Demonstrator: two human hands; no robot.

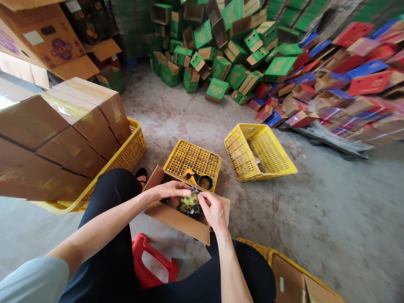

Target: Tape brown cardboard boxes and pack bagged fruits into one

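Note:
Between my knees sits an open cardboard box (179, 221) with its flaps folded out. Over its opening, a dark, shiny plastic package (190, 203) with something yellow-green showing through is between my two hands; what is inside I cannot make out. My left hand (172, 190) reaches across from the left, its fingers closed on the package's top edge. Thumb and fingers of my right hand (213, 208) pinch the right side of that package. Just beyond the box, a tape dispenser (199, 179) with an orange handle lies on an upturned yellow crate (192, 158).
Stacked cardboard boxes (72, 139) fill a yellow crate on the left. A tilted yellow crate (261, 153) stands ahead to the right. Below me is a red plastic stool (153, 263). Heaps of green cartons (217, 88) and red-and-blue cartons (369, 82) lie at the back.

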